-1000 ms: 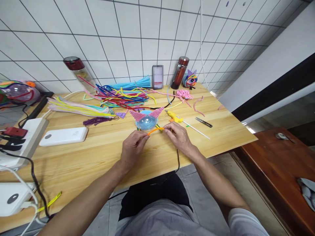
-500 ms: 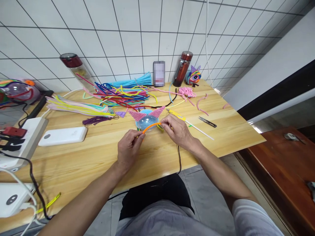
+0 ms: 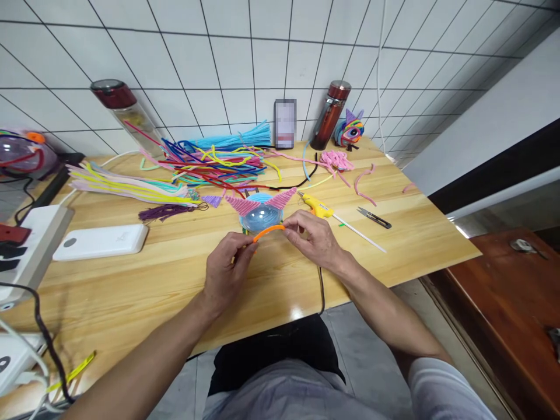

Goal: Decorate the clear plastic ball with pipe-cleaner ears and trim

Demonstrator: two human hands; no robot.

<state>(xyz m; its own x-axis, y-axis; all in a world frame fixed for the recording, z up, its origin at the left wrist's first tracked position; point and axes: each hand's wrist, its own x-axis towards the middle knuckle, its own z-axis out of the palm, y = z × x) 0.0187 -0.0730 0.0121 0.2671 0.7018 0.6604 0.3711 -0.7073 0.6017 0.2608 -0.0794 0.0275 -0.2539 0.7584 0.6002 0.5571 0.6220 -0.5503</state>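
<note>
An orange pipe cleaner (image 3: pixel 268 231) arches between my two hands, above the front part of the table. My left hand (image 3: pixel 228 262) pinches one end of it, and my right hand (image 3: pixel 315 238) pinches the other. Just behind it sits a clear plastic ball (image 3: pixel 261 217) with blue coils at its back and two pink pipe-cleaner ears (image 3: pixel 283 199) on top. Close behind my right hand lies a yellow hot glue gun (image 3: pixel 318 206) with a white glue stick (image 3: pixel 363 234) sticking out of its rear.
Bundles of coloured pipe cleaners (image 3: pixel 214 163) spread across the back left. Small thread snips (image 3: pixel 374 217) lie to the right. A phone (image 3: pixel 286 123), a red flask (image 3: pixel 331 115) and a finished one-eyed ornament (image 3: pixel 350 133) stand along the wall. A white power bank (image 3: pixel 101 242) lies left.
The orange pipe cleaner has come slightly nearer to me and its visible arch is shorter. Both hands still grip it, and the camera view has shifted a little.
</note>
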